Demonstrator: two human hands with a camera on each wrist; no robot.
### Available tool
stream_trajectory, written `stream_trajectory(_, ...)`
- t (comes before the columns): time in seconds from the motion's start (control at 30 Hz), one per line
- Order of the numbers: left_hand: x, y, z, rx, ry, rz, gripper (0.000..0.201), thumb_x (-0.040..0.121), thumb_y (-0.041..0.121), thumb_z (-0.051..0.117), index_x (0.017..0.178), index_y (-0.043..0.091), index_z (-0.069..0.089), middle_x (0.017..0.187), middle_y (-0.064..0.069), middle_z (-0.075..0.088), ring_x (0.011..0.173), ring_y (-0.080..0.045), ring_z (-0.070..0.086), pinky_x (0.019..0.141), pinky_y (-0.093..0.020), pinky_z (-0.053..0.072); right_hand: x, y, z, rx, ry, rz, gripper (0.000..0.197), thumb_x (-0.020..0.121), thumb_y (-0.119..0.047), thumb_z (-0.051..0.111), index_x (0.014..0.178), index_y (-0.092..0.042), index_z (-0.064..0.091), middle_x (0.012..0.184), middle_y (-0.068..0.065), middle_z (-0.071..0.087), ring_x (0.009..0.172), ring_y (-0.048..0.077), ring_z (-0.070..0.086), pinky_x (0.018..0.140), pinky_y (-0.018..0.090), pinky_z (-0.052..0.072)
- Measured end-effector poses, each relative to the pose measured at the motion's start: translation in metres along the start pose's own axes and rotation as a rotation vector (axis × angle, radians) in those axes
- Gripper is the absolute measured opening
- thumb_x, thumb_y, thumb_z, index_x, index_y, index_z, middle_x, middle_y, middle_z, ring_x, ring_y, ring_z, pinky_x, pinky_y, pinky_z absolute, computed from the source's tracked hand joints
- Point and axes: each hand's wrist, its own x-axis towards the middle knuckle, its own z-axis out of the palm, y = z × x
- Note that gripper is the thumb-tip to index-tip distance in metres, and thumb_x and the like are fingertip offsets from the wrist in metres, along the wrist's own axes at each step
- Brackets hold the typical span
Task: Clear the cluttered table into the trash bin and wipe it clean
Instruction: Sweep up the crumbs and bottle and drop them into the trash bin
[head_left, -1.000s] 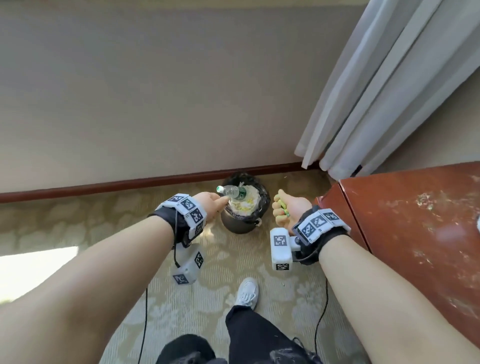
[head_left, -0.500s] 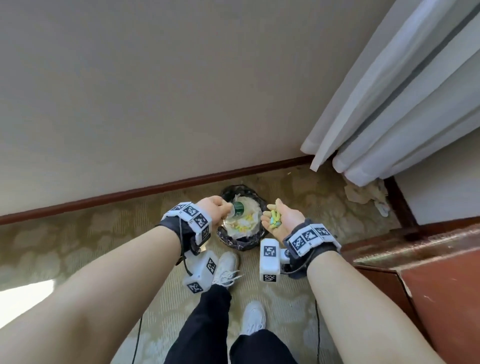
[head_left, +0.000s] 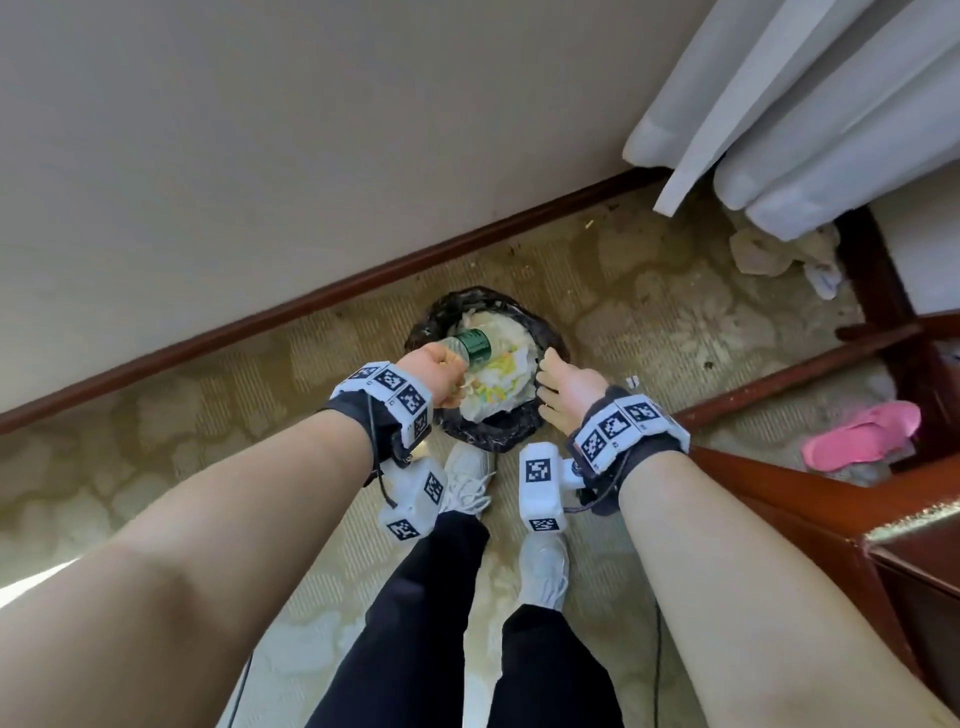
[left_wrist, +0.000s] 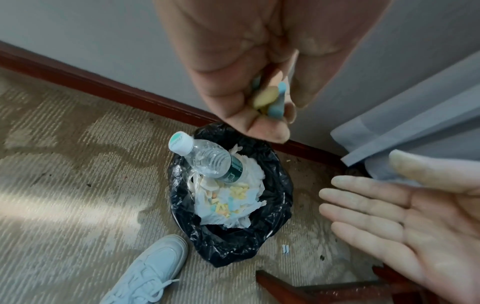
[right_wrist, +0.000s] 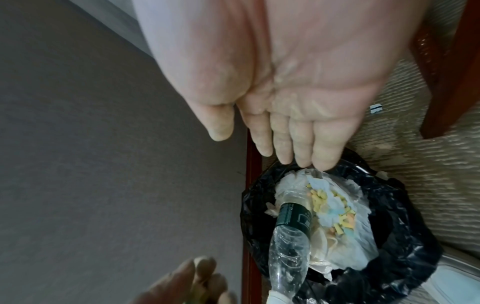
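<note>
A black-bagged trash bin (head_left: 485, 436) stands on the carpet by the wall, filled with white tissues and small coloured pellets (left_wrist: 228, 201). A clear plastic bottle (left_wrist: 207, 158) with a green label leans out of it, cap up. My left hand (left_wrist: 272, 115) hovers over the bin's left side (head_left: 452, 379) and pinches a few yellow and blue pellets (left_wrist: 270, 98). My right hand (head_left: 556, 374) is over the right rim, fingers straight, palm empty (right_wrist: 285, 144).
The red-brown wooden table (head_left: 831, 509) juts in at the right, its crossbar (head_left: 779, 379) low behind the bin. A pink slipper (head_left: 857, 436) and crumpled tissues (head_left: 769, 249) lie under it near the curtain (head_left: 805, 104). My white shoes (head_left: 467, 483) stand just before the bin.
The right hand, which cupped coloured pellets half a second ago, has tipped over the bin and is now empty. Both hands have moved closer over the bin.
</note>
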Motion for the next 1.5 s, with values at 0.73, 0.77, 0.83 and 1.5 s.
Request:
stream_trajectory(0.73,-0.066,0.057,0.004,0.398,-0.120,0.299,0.052,0.098,0.046,0.030,0.147,0.025,0.027,0.149,0.000,0.035,0.134,-0.018,0.037,0.102,-0.020,0.025,-0.097,0.003,-0.056,0.128,0.055,-0.218,0.043,0.102,-0.027,0.032,0.137,-0.006,0.041,0.143,0.011,0.043,0.133,0.025,0.039,0.107,0.033,0.034)
stream_trajectory(0.77,-0.082,0.061,0.003,0.396,-0.101,0.348,0.050,0.099,0.044,0.031,0.144,0.023,0.031,0.146,0.001,0.040,0.132,-0.018,0.040,0.098,-0.019,0.027,-0.110,0.003,-0.058,0.104,0.068,-0.256,0.040,0.102,-0.025,0.034,0.135,-0.005,0.044,0.140,0.012,0.046,0.131,0.025,0.042,0.104,0.032,0.036)
stream_trajectory(0.83,-0.114,0.068,0.003,0.418,-0.051,0.436,0.046,0.099,0.041,0.031,0.140,0.020,0.039,0.139,0.000,0.047,0.128,-0.018,0.044,0.090,-0.018,0.027,-0.142,0.006,-0.065,0.032,0.095,-0.332,0.035,0.100,-0.020,0.037,0.129,-0.006,0.049,0.134,0.013,0.052,0.124,0.025,0.049,0.096,0.029,0.041)
stream_trajectory(1.5,-0.475,0.136,0.166,0.666,-0.165,1.192,0.031,0.096,0.038,0.043,0.119,0.023,0.056,0.109,0.003,0.060,0.099,-0.016,0.058,0.091,-0.029,0.047,-0.507,0.189,-0.245,-0.156,0.537,-0.709,0.029,0.099,-0.022,0.041,0.118,-0.006,0.056,0.123,0.010,0.058,0.110,0.022,0.058,0.085,0.027,0.047)
